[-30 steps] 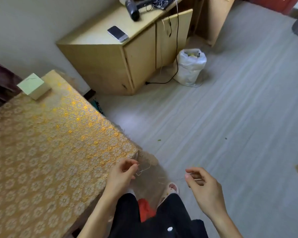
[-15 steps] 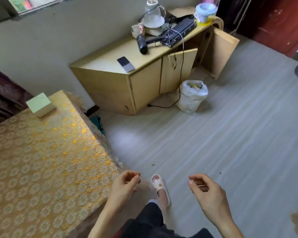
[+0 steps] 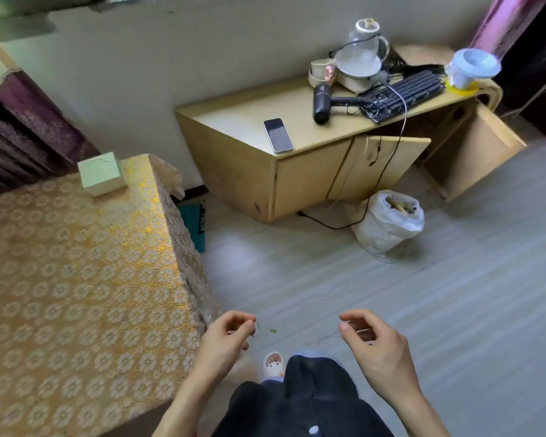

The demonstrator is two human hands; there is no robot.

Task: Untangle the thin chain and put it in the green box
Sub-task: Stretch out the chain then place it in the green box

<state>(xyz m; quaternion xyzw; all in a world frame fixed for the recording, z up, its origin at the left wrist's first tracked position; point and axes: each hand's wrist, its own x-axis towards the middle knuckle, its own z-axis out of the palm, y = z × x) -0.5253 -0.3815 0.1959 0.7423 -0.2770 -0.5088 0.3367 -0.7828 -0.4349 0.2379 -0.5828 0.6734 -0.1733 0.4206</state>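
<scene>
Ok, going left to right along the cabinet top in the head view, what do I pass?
Phone, hair dryer, keyboard, blue cup; the mug and kettle overlap these, so I skip them.

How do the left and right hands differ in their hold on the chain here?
The left hand pinches a short bent bit of chain that juts out beyond it; the right hand pinches a thin strand trailing toward the left hand. The left hand is by the table edge; the right hand is over the floor. Both pinch with thumb and forefinger.
</scene>
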